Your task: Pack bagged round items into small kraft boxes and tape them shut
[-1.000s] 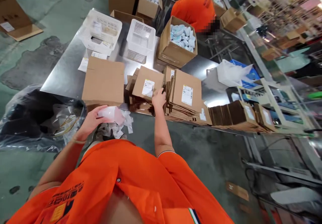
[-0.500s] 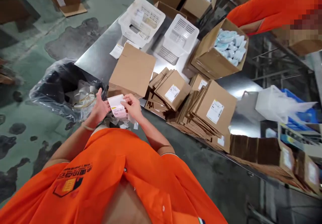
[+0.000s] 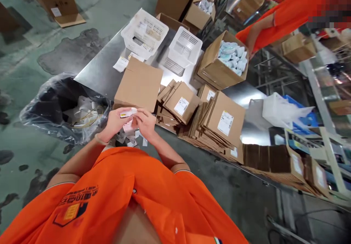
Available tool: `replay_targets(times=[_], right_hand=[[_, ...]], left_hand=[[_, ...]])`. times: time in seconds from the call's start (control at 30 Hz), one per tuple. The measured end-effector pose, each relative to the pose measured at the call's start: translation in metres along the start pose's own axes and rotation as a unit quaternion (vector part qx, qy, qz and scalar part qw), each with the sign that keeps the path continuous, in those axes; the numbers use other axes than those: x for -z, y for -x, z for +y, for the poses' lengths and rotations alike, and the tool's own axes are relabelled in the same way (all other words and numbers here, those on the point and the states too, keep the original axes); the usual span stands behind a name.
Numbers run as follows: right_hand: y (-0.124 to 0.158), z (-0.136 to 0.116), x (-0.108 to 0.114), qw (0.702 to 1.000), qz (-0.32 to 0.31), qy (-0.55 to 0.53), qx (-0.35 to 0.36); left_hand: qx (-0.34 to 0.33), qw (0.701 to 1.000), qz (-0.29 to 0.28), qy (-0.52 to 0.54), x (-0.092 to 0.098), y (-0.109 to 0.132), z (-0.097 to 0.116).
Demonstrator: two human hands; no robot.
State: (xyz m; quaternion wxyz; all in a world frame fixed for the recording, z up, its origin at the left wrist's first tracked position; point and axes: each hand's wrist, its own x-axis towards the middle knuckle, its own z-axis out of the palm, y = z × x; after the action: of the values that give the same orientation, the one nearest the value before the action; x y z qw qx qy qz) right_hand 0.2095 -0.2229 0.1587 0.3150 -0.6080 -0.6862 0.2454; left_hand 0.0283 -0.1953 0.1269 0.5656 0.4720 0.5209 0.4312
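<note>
Clamping apparent label strip between left hand, right hand; long axis running sideways.

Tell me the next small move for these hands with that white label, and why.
Probably press the white label onto the bare top of the flat cardboard carton just ahead. The left hand and right hand are both holding the label there, and the neighbouring labelled cartons already carry theirs.
</note>
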Motion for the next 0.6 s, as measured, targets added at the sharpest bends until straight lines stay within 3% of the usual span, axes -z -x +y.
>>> replay_targets(times=[0.1,0.2,0.3,0.37,0.43,0.5,0.6], right_hand=[[-0.021,0.001,0.013,0.997,0.03,0.064,0.001],[-0.082,0.01,0.031,0.992,0.08,0.093,-0.029],[-0.152,0.022,0.044,0.988,0.088,0.104,-0.079],[-0.182,0.027,0.046,0.984,0.058,0.123,-0.115],[-0.191,0.027,0.042,0.975,0.041,0.154,-0.152],[-0.183,0.022,0.031,0.963,0.07,0.198,-0.17],[-0.161,0.011,0.005,0.962,0.077,0.24,-0.105]], left_hand=[[0.059,0.996,-0.05,0.035,0.0,-0.001,-0.008],[0.134,0.982,-0.112,0.077,-0.003,0.003,-0.022],[0.168,0.975,-0.108,0.096,-0.006,0.003,-0.04],[0.171,0.979,-0.088,0.063,-0.003,0.003,-0.054],[0.171,0.983,-0.067,0.022,0.005,0.004,-0.067],[0.158,0.986,-0.048,-0.003,0.019,0.009,-0.074],[0.082,0.995,-0.033,-0.038,0.042,0.012,-0.066]])
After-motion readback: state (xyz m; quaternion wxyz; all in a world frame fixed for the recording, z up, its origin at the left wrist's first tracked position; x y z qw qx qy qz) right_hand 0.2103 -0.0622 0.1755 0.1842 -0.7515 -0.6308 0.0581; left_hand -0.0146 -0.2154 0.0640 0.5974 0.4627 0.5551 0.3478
